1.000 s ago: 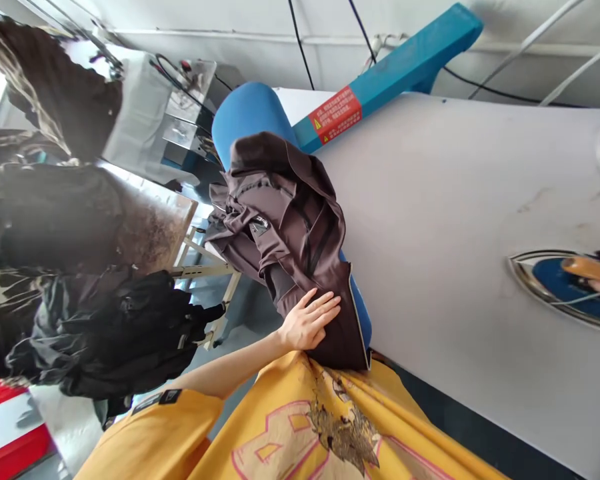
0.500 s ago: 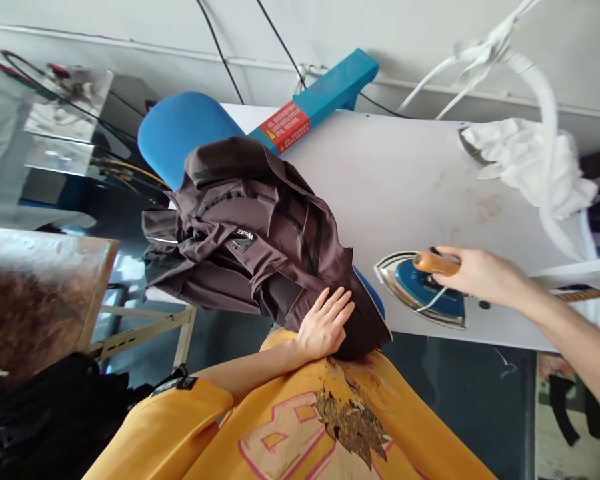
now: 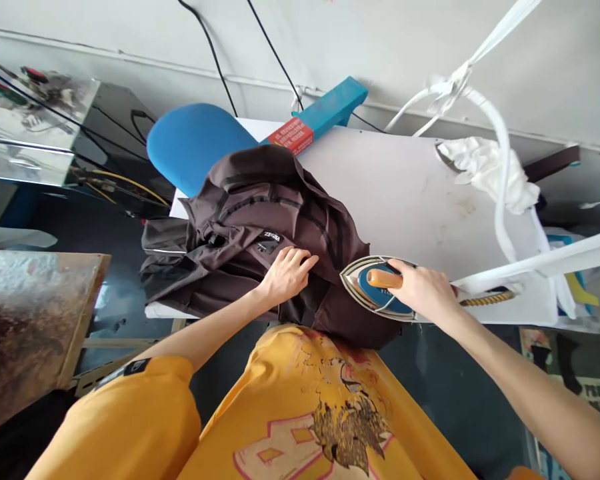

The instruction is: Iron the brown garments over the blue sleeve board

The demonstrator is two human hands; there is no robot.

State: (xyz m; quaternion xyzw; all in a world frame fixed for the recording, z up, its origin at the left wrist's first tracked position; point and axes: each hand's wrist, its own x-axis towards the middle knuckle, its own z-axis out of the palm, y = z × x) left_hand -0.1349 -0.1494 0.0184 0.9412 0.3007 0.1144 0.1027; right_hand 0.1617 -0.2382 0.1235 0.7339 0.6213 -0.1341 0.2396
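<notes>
A dark brown jacket (image 3: 250,267) lies bunched over the blue padded board, its inside with taped seams and a small label (image 3: 269,241) facing up. My left hand (image 3: 287,275) is on the jacket just below the label, fingers bent and closed on the fabric. In my right hand (image 3: 420,287) is the wooden handle of a blue-and-silver iron (image 3: 385,300). The iron's pointed tip faces left, and its soleplate rests over the jacket's right end near the table's front edge. The soleplate's underside is hidden.
The blue padded board's rounded end (image 3: 200,143) sticks out at the back left. Behind the jacket stands a teal arm (image 3: 333,103) with a red warning label. White cloth (image 3: 485,167) and a white-wrapped hose (image 3: 503,167) are at the right of the white table (image 3: 395,173).
My right hand has brought the iron left, from the bare table onto the jacket's right end. My left hand has shifted left and up on the jacket, its flat fingers now curled.
</notes>
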